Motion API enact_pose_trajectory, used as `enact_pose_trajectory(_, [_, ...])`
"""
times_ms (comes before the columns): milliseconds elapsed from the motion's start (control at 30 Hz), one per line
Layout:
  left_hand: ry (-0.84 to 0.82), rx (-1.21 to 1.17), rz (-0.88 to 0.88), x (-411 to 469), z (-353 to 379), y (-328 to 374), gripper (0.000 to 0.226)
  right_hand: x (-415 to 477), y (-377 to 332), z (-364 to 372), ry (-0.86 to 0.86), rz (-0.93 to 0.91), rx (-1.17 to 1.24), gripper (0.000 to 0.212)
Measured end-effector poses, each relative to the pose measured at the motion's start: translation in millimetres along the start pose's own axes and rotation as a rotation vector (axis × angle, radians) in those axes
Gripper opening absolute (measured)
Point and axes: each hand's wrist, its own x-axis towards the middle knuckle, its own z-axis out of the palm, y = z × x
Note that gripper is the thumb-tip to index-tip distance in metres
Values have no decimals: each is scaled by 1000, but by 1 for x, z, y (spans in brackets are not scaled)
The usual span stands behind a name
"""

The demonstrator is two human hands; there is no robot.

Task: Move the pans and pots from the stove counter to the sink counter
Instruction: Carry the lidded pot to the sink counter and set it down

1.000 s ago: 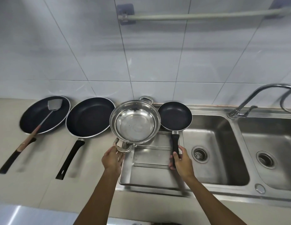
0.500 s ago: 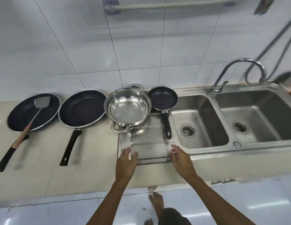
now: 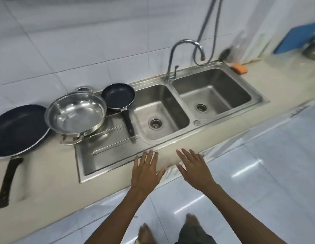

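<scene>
A small black frying pan (image 3: 118,95) rests at the back of the steel drainboard (image 3: 107,155), its handle pointing toward me. Left of it stands a shiny steel pot (image 3: 75,115) with two loop handles, half on the drainboard. A large black frying pan (image 3: 17,127) lies on the beige counter at the far left, handle toward the front edge. My left hand (image 3: 146,171) and my right hand (image 3: 195,168) hover with fingers spread over the counter's front edge, holding nothing, apart from all the cookware.
A double steel sink (image 3: 188,104) with a curved tap (image 3: 179,55) fills the middle. An orange sponge (image 3: 239,68) lies behind the right basin, and a blue item (image 3: 297,37) stands at the far right. Glossy floor tiles and my feet are below.
Both hands let go of the pot handle and the small pan handle and drew back to the counter's front edge. The view swung right, and the leftmost pan with the spatula left the frame.
</scene>
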Motion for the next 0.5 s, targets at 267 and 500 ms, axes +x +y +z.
enact_pose_trajectory(267, [24,70,358,113,-2,172,77,-40,160,-88,129,256,-88,57])
enact_pose_trajectory(500, [6,92,520,192,12,382,93,-94,336,-164,214,437,-119,59])
